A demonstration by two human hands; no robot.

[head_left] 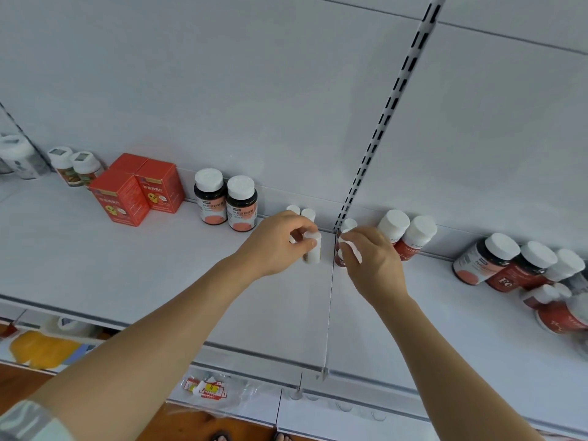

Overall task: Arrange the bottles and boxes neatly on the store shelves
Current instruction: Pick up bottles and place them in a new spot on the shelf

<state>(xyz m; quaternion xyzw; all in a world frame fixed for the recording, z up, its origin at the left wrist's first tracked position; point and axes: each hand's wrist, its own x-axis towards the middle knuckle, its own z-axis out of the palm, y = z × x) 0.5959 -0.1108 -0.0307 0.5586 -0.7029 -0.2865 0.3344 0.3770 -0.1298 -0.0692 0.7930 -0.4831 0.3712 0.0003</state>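
- A white store shelf (pixel 159 281) ran across the view under a plain white back panel, with a slotted upright (pixel 386 106) climbing from the centre toward one o'clock.
- At ten o'clock stood red boxes (pixel 136 192); beside them, nearer the centre, two dark bottles (pixel 227 203) with white caps, upright along the back edge.
- At three o'clock a looser cluster of white-capped bottles (pixel 509 265) stood bunched, some leaning.
- The left hand (pixel 280 240) gripped a small white bottle (pixel 312 248) just left of the shelf seam, its fingers curled round the top; two like bottles (pixel 302 212) stood behind at twelve o'clock.
- The right hand (pixel 369 253) pinched a small red-labelled bottle (pixel 341 259) just right of the seam.
- The step in hand appeared to be lining the small bottles into a row; next, each likely needed a push back toward its fellows, label forward.
- The front half of the shelf lay bare, leaving room at six o'clock, with the front lip well away from the bottles.
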